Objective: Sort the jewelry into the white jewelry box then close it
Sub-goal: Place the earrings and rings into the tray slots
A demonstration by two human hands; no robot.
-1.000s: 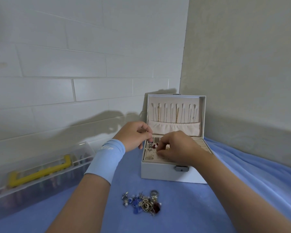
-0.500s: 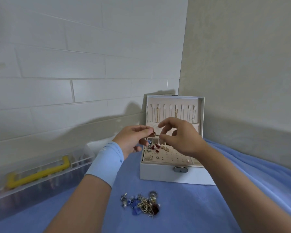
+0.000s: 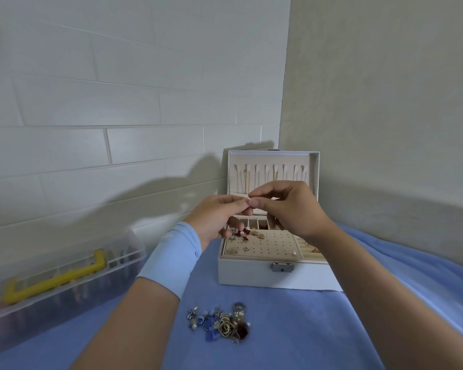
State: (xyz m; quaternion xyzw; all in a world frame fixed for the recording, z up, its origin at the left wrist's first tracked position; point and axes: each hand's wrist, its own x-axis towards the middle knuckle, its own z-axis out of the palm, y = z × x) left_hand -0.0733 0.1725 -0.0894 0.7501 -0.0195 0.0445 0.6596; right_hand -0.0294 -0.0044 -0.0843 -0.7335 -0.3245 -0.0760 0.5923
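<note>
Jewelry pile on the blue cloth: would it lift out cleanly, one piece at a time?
Probably not: the pile of jewelry looks tangled, with pieces overlapping, so neighbours may drag along. Each piece looks small and light. Its round beads might roll on the blue cloth if knocked loose.

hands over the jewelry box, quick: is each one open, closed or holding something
Left hand: pinching a tiny piece at its fingertips, too small to identify.
Right hand: thumb and forefinger pinch the same tiny piece.
</note>
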